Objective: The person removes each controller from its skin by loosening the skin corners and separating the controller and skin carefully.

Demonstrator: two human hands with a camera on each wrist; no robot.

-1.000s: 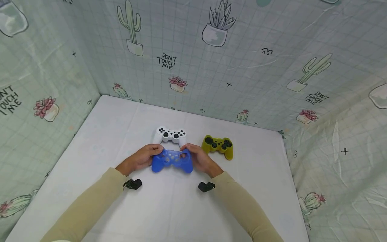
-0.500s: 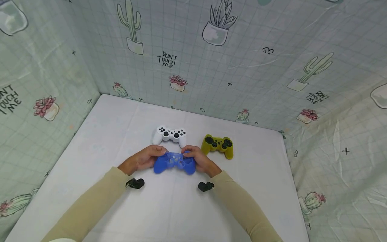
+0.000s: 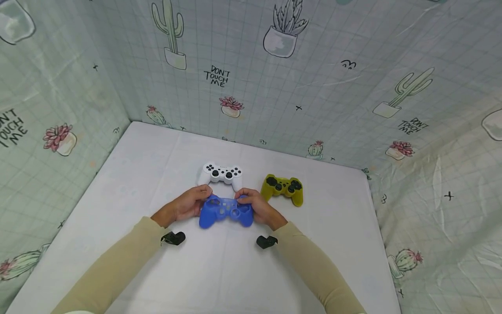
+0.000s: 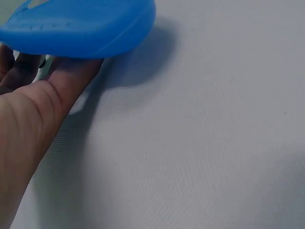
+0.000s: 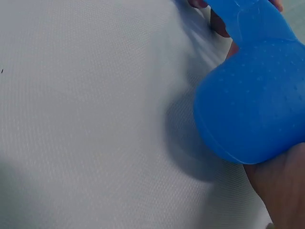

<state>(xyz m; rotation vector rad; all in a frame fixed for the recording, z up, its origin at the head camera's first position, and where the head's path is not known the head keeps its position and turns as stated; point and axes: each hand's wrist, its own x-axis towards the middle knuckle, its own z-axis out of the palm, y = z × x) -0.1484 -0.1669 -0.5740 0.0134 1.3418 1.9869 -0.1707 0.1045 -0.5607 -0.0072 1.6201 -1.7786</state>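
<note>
Between my hands is a blue silicone controller cover [image 3: 226, 210], hollow, with holes where sticks and buttons sit. My left hand [image 3: 189, 202] grips its left upper corner, thumb on top. The right hand [image 3: 259, 206] pinches the right upper corner, fingers at the edge of the opening. In the left wrist view the cover's rounded grip [image 4: 95, 28] hangs over the white cloth, fingers beneath it. The right wrist view shows the other dotted grip [image 5: 252, 100] casting a shadow. Just beyond the hands lies a white game controller [image 3: 222, 174] with black sticks.
A game controller in an olive-yellow cover [image 3: 282, 188] lies right of the right hand. White cloth covers the table [image 3: 219, 270]. Cactus-printed fabric walls [image 3: 251, 78] stand at the back and both sides. A small black camera mount sits at each wrist.
The cover has shifted slightly right and tilted. My left thumb moved inward over its edge, then back out to the corner. The white and olive-yellow controllers stayed in place.
</note>
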